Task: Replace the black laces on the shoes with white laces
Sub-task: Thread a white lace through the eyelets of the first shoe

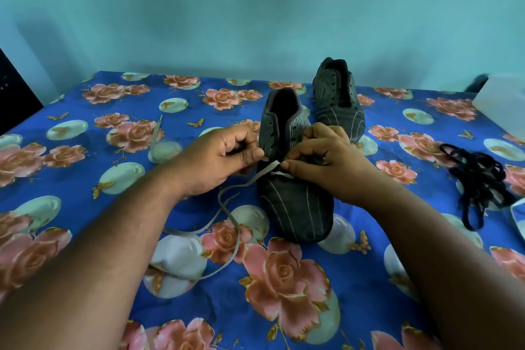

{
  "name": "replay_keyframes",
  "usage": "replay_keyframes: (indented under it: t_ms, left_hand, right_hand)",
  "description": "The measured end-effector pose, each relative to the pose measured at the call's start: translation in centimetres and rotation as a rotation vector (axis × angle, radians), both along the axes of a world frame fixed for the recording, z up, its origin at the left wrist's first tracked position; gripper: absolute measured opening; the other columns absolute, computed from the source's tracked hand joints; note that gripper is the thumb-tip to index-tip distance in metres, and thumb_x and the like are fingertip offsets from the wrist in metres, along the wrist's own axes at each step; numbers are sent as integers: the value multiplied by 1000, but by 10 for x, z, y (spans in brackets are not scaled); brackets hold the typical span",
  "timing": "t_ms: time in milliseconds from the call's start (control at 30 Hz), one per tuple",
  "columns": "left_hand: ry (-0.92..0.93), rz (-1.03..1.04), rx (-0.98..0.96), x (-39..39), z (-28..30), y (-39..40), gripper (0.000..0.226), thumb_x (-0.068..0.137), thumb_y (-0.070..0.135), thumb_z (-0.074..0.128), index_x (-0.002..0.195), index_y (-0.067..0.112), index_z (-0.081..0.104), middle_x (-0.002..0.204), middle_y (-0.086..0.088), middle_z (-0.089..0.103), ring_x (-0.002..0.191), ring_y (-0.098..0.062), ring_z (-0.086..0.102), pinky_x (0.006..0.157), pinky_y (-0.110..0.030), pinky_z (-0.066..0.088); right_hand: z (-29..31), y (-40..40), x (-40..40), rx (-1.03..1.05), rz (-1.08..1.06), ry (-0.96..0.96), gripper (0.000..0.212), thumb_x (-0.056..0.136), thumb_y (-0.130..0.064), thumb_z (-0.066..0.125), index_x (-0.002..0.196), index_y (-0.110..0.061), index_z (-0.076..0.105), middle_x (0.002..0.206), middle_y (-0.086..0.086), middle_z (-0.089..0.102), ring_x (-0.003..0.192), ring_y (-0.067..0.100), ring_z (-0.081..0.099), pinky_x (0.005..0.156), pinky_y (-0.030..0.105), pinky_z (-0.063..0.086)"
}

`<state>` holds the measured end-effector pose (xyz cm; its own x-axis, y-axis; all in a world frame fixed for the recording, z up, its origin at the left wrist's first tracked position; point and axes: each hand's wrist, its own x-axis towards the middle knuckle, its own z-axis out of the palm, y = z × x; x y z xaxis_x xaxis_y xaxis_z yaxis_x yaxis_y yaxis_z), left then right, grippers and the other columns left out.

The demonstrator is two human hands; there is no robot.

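Note:
A grey striped shoe (pixel 295 207) stands in the middle of the table, toe towards me. A white lace (pixel 227 216) crosses its lowest eyelets and trails in loops to the left. My left hand (pixel 224 159) pinches that lace at the shoe's left side. My right hand (pixel 326 162) pinches the lace over the eyelets at the shoe's right side. The second grey shoe (pixel 338 99) stands behind, without a lace. A pile of black laces (pixel 477 176) lies at the right. Another white lace (pixel 156 133) lies at the left.
The table wears a blue cloth with pink roses (pixel 85 179). A white box (pixel 502 105) sits at the far right edge. Something dark (pixel 17 94) stands off the left side. A teal wall rises behind the table.

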<state>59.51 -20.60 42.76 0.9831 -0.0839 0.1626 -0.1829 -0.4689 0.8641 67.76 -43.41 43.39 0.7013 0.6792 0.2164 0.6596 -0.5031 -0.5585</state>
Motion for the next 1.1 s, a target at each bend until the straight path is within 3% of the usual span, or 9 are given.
replay_keyframes:
  t_ms: [167, 300, 467, 600, 733, 800, 900, 1000, 1100]
  left_hand:
    - [98, 109, -2, 2, -2, -10, 60, 88, 60, 55, 80, 1, 63, 67, -10, 45, 62, -12, 44, 61, -19, 41]
    - [92, 121, -35, 4, -1, -16, 39, 85, 52, 66, 58, 24, 68, 56, 6, 51, 58, -8, 49, 60, -23, 44]
    - [-24, 122, 9, 3, 1, -7, 36, 83, 48, 70, 81, 13, 76, 82, -24, 66, 71, -34, 64, 71, -48, 57]
    - [-43, 146, -12, 4, 3, -4, 29, 86, 37, 72, 80, 8, 74, 81, -20, 69, 64, -15, 68, 61, -27, 56]
    - [-24, 159, 86, 3, -4, 0, 35, 83, 54, 69, 86, 20, 74, 85, -12, 72, 82, -39, 70, 77, -57, 60]
    - [-80, 173, 35, 2, -4, -3, 36, 82, 52, 68, 99, 20, 70, 98, 9, 69, 89, -15, 72, 71, -44, 64]
    - [-337, 232, 168, -4, 8, -5, 38, 85, 51, 66, 97, 16, 62, 102, 4, 57, 96, 5, 57, 66, -7, 51]
    - [-203, 104, 312, -9, 10, 2, 59, 86, 75, 56, 82, 17, 65, 76, -4, 63, 69, -12, 61, 53, -28, 49]
    - [28, 43, 477, -11, 8, 2, 61, 80, 84, 54, 77, 25, 68, 66, 1, 63, 60, -13, 58, 57, -38, 47]
  right_hand:
    - [-5, 0, -2, 113, -2, 54, 5, 84, -53, 68, 80, -54, 66, 100, -18, 49, 116, 16, 37, 106, 47, 37]
    - [-5, 0, -2, 134, 3, 60, 4, 86, -49, 71, 83, -50, 70, 96, -18, 48, 114, 14, 38, 103, 43, 37]
    - [-9, -2, 2, 120, -2, 56, 3, 84, -54, 70, 81, -55, 68, 96, -21, 48, 115, 13, 37, 107, 53, 36]
    - [-12, 2, 2, 96, -27, 13, 4, 81, -62, 64, 79, -59, 63, 97, -21, 48, 113, 11, 35, 108, 53, 34]
    - [-13, 0, 1, 146, -10, 4, 4, 81, -59, 67, 83, -56, 67, 97, -18, 52, 114, 13, 38, 104, 43, 36]
    - [-12, -3, 0, 220, 9, 13, 6, 87, -48, 71, 93, -51, 71, 98, -16, 58, 114, 15, 44, 99, 33, 36]
    - [-9, -7, 1, 377, -5, 8, 13, 95, -36, 69, 104, -43, 73, 96, -13, 63, 111, 15, 55, 99, 33, 43]
    - [-6, -11, 3, 476, -23, -21, 15, 96, -29, 65, 105, -37, 73, 92, -10, 64, 105, 19, 60, 96, 46, 49]
    - [-5, -12, 1, 463, 0, -92, 15, 96, -28, 63, 106, -33, 71, 88, -11, 61, 105, 17, 57, 97, 39, 47]
